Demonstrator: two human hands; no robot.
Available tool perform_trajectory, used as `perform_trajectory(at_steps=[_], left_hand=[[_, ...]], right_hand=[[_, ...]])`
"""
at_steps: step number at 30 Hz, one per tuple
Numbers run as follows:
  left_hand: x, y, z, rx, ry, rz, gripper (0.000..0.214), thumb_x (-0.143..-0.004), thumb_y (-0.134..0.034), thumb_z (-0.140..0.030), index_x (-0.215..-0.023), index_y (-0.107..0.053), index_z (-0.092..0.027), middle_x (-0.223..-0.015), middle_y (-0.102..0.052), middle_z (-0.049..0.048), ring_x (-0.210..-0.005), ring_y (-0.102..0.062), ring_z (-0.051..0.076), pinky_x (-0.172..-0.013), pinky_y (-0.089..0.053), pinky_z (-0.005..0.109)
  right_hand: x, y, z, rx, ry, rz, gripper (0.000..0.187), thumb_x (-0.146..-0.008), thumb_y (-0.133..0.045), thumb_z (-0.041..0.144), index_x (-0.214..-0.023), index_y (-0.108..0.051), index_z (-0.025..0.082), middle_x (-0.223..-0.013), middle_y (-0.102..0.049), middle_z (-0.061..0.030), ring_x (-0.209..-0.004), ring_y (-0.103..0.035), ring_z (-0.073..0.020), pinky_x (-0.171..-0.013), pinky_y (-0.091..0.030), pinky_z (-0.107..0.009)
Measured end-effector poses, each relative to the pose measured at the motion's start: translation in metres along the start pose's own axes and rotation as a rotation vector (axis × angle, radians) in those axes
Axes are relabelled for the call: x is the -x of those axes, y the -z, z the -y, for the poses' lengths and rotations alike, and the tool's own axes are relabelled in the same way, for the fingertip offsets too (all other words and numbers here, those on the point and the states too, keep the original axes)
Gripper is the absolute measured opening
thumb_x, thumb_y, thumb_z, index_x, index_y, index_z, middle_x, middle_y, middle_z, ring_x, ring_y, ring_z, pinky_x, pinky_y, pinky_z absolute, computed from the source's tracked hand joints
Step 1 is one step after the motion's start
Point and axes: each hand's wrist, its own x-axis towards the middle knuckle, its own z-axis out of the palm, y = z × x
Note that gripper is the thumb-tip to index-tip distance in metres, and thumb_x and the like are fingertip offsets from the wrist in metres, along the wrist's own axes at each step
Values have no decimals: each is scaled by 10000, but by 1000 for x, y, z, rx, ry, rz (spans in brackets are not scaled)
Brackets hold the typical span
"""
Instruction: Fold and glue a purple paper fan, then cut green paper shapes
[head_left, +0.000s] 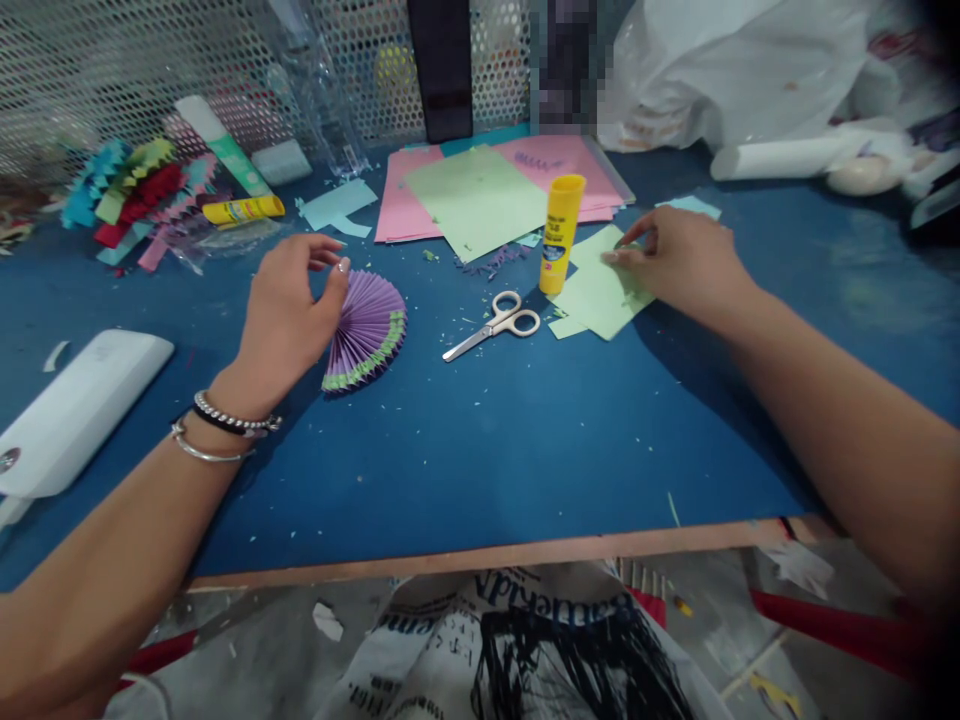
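A purple pleated paper fan with a green-banded rim lies on the blue table. My left hand is at its left side, fingers loosely bent and apart, the thumb against the fan's edge. Over the light green paper pieces at the right, my right hand has thumb and fingertips closed on the top piece. A yellow glue stick stands upright just left of those pieces. White-handled scissors lie in front of it, blades pointing left.
Pink and green paper sheets are stacked at the back. Fringed coloured paper, another yellow glue stick and a green-and-white tube lie back left. A white device is at left, a white plastic bag back right. Paper scraps are scattered about.
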Motion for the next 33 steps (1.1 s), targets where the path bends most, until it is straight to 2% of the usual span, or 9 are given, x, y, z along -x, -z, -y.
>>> perform_trajectory(at_steps=[3, 7, 11, 17, 25, 27, 29, 31, 33], left_hand=[[1, 0, -2, 1, -19, 3, 292, -867, -452, -351, -1102, -541, -201, -975, -586, 52, -915, -514, 188, -810, -381, 320], [1, 0, -5, 1, -33, 5, 282, -867, -453, -332, -1093, -548, -192, -977, -586, 56, -919, -515, 184, -821, -385, 311], [2, 1, -7, 22, -28, 10, 302, -871, -447, -338, -1104, -551, -176, -981, -586, 61, -923, -511, 185, -833, -382, 312], [3, 2, -14, 62, -12, -8, 290, -857, -467, -323, -1098, -564, -194, -1003, -591, 57, -939, -511, 192, -853, -375, 313], [15, 10, -48, 181, -12, 11, 250, -859, -472, -319, -1059, -582, -216, -1011, -615, 43, -969, -541, 180, -862, -407, 306], [22, 10, -63, 464, 100, 115, 224, -856, -482, -336, -998, -602, -212, -959, -638, 39, -916, -579, 172, -843, -432, 307], [28, 9, -76, 927, 347, 358, 317, -880, -398, -416, -959, -617, -200, -941, -655, 60, -875, -614, 189, -750, -490, 314], [33, 8, -84, 1272, 602, 585, 453, -887, -304, -493, -1012, -617, -189, -1017, -654, 90, -891, -627, 215, -713, -522, 334], [35, 5, -88, 1417, 741, 672, 432, -882, -329, -489, -1063, -605, -210, -1053, -652, 85, -900, -635, 236, -686, -542, 349]], right_hand=[[0, 1, 0, -72, 53, -7, 110, -725, -636, 260, -724, -577, 167, -703, -502, -54, -678, -421, -149, -640, -313, -331], [2, 3, 4, -117, 118, -65, 104, -705, -602, 107, -780, -575, 173, -756, -521, -58, -763, -464, -152, -700, -354, -310], [2, 12, 8, -293, 135, -279, 203, -702, -578, 76, -872, -563, 184, -928, -576, -88, -749, -537, -132, -671, -410, -272], [9, 34, 25, -583, 322, -628, 343, -702, -450, -39, -939, -470, 208, -1042, -581, -101, -895, -596, -152, -611, -429, -242], [38, 35, 52, -458, 432, -682, 267, -749, -566, 54, -966, -539, 207, -897, -620, -50, -833, -585, -169, -706, -441, -290], [46, 33, 57, -423, 585, -712, 206, -746, -594, 82, -907, -583, 210, -893, -617, -61, -865, -567, -189, -793, -445, -337], [56, 31, 63, -486, 789, -644, 240, -742, -587, 68, -917, -590, 232, -888, -623, -57, -883, -562, -202, -815, -456, -376], [67, 30, 72, -575, 959, -422, 260, -751, -555, 49, -916, -582, 249, -871, -603, -49, -876, -574, -199, -804, -488, -394], [77, 28, 80, -592, 1099, -303, 252, -776, -518, 52, -922, -570, 251, -913, -561, -43, -915, -562, -187, -831, -495, -396]])
